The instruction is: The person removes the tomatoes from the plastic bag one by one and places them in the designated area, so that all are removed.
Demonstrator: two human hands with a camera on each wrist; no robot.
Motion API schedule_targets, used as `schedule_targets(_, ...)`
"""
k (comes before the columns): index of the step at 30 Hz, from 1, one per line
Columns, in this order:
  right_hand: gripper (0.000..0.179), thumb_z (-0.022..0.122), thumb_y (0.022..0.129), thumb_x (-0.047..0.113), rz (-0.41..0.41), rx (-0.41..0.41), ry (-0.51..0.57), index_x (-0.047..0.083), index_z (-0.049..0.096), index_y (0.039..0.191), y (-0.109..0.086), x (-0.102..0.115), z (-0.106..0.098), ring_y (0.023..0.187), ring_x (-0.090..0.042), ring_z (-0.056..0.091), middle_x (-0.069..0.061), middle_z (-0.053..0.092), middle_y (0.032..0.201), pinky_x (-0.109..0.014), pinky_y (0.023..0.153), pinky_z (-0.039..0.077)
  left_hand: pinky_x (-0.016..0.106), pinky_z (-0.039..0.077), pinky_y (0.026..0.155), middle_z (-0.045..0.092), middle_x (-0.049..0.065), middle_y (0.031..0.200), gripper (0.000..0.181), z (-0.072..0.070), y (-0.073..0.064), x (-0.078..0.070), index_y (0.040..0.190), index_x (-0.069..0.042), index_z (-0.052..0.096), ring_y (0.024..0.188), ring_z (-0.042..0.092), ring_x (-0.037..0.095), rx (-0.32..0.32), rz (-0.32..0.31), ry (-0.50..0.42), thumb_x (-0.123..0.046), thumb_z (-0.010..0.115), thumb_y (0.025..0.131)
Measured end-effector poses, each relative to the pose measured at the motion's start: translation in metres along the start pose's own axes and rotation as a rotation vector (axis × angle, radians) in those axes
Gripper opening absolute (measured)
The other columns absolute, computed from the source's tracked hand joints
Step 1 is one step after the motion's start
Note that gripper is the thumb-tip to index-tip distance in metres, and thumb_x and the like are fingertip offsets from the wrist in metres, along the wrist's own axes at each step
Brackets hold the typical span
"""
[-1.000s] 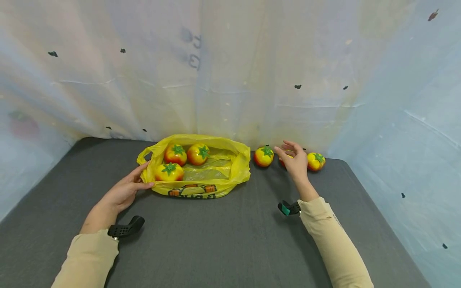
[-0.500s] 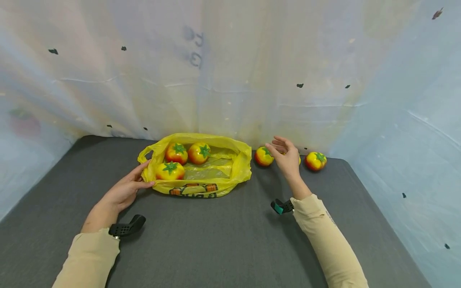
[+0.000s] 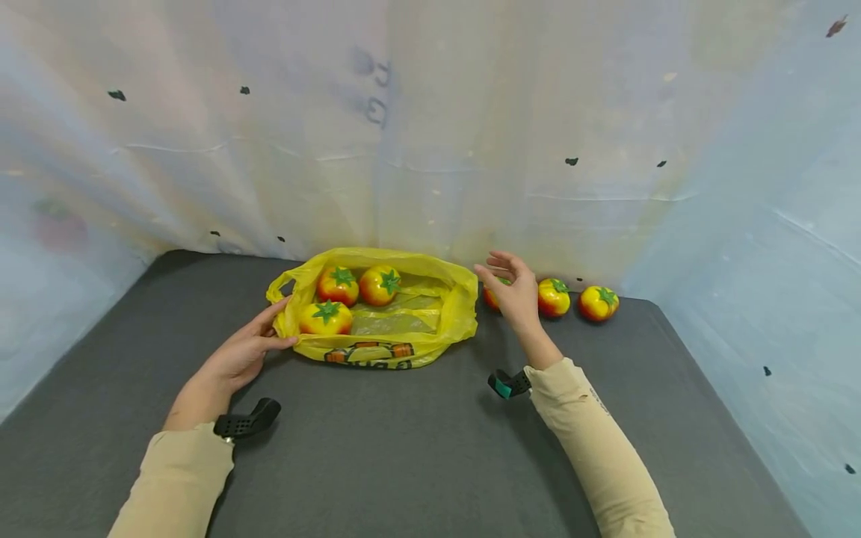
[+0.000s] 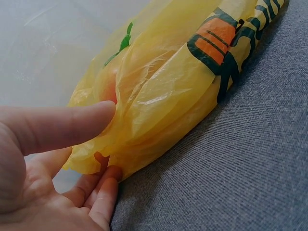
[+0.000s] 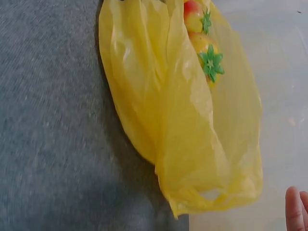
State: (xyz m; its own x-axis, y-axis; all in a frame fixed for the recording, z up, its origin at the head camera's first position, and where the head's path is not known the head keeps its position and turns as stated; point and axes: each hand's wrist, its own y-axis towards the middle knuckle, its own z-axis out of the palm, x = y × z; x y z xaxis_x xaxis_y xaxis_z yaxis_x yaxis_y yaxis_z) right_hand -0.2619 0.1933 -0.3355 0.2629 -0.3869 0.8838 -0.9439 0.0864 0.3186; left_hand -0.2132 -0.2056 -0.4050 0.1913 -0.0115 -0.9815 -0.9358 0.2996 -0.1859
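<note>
A yellow plastic bag [image 3: 460, 310] lies with its mouth held wide. Inside, near its left end, sit three red-and-yellow tomatoes [image 3: 380, 285] with green star-shaped tops. My left hand [image 3: 235, 359] holds the bag's left end; in the left wrist view its thumb [image 4: 72, 126] lies against the plastic and its fingers curl round the edge. To the right of the bag my right hand [image 3: 516, 299] hovers with loosely bent fingers and nothing in them, partly hiding a tomato [image 3: 490, 299]. Just fingertips [image 5: 294, 211] of that hand appear in the right wrist view, apart from the bag.
Two more tomatoes, a middle one [image 3: 554, 299] and a far-right one [image 3: 599, 304], rest at the back edge of the dark grey table [image 3: 390, 456]. A pale hanging sheet [image 3: 437, 134] rises directly behind, and another side sheet [image 3: 787, 261] borders the right.
My right hand has moved left, from over the middle tomato to in front of the one nearest the bag, uncovering the middle one. The left hand keeps its place on the bag.
</note>
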Motion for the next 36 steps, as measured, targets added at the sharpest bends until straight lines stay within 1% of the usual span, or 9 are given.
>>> schedule_targets(3,0.049,0.070,0.088,0.026,-0.002,0.012,-0.016,0.003,0.057,0.129,0.000,0.002,0.006,0.109,-0.027,0.061,-0.016,0.061,0.125,-0.042,0.087,0.053,0.065,-0.014,0.107,-0.018,0.012,0.159,0.085,0.000,0.000,0.000,0.156,-0.023,0.003,0.144,-0.012,0.038,-0.002,-0.001,0.000,-0.008,0.059,0.094)
schedule_targets(6,0.048,0.070,0.088,0.025,-0.007,0.032,-0.018,0.003,0.056,0.130,0.000,0.004,0.015,0.109,-0.028,0.061,-0.015,0.061,0.124,-0.044,0.089,0.052,0.065,-0.013,0.108,-0.017,0.012,0.160,0.086,0.001,0.000,0.000,0.156,-0.023,0.003,0.145,-0.012,0.037,-0.006,0.004,0.004,-0.008,0.060,0.093)
schedule_targets(11,0.048,0.069,0.089,0.021,-0.004,0.069,0.020,0.002,0.056,0.130,-0.001,0.005,0.030,0.109,-0.030,0.060,-0.017,0.059,0.125,-0.042,0.090,0.050,0.065,-0.013,0.108,-0.017,0.012,0.159,0.086,0.002,0.000,0.000,0.156,-0.022,0.002,0.144,-0.011,0.037,-0.003,0.005,0.003,-0.007,0.059,0.094)
schedule_targets(14,0.047,0.069,0.089,0.021,-0.003,0.086,0.029,0.002,0.056,0.130,-0.002,0.005,0.038,0.109,-0.029,0.060,-0.016,0.060,0.125,-0.041,0.089,0.052,0.066,-0.013,0.108,-0.018,0.012,0.159,0.085,0.002,0.000,-0.001,0.156,-0.023,0.003,0.144,-0.013,0.037,-0.006,-0.002,0.001,-0.008,0.060,0.094)
schedule_targets(16,0.047,0.069,0.089,0.022,-0.003,0.096,0.035,0.002,0.056,0.130,-0.002,0.005,0.043,0.109,-0.029,0.060,-0.015,0.060,0.125,-0.041,0.087,0.053,0.066,-0.013,0.107,-0.018,0.011,0.159,0.085,0.002,-0.001,-0.001,0.156,-0.023,0.003,0.144,-0.013,0.037,-0.007,-0.005,-0.001,-0.008,0.060,0.094)
schedule_targets(23,0.047,0.070,0.089,0.027,0.001,0.119,0.027,0.006,0.058,0.129,-0.004,0.005,0.057,0.110,-0.025,0.060,-0.010,0.061,0.124,-0.039,0.091,0.052,0.066,-0.013,0.107,-0.018,0.011,0.160,0.085,0.002,-0.002,-0.002,0.156,-0.023,0.004,0.144,-0.011,0.038,-0.016,-0.013,-0.006,-0.007,0.060,0.093)
schedule_targets(28,0.045,0.070,0.088,0.028,0.000,0.134,0.033,0.008,0.059,0.127,-0.006,0.007,0.067,0.109,-0.024,0.061,-0.009,0.062,0.124,-0.039,0.089,0.052,0.067,-0.015,0.106,-0.018,0.011,0.160,0.086,0.002,-0.002,-0.001,0.156,-0.023,0.004,0.145,-0.013,0.037,-0.018,-0.013,-0.007,-0.007,0.060,0.093)
schedule_targets(36,0.046,0.070,0.088,0.028,0.042,0.172,0.036,0.007,0.059,0.127,-0.009,0.008,0.086,0.109,-0.025,0.060,-0.011,0.062,0.124,-0.039,0.087,0.053,0.067,-0.015,0.106,-0.018,0.010,0.160,0.085,0.000,-0.002,0.001,0.156,-0.023,0.003,0.145,-0.013,0.037,-0.009,-0.005,-0.002,-0.008,0.059,0.094)
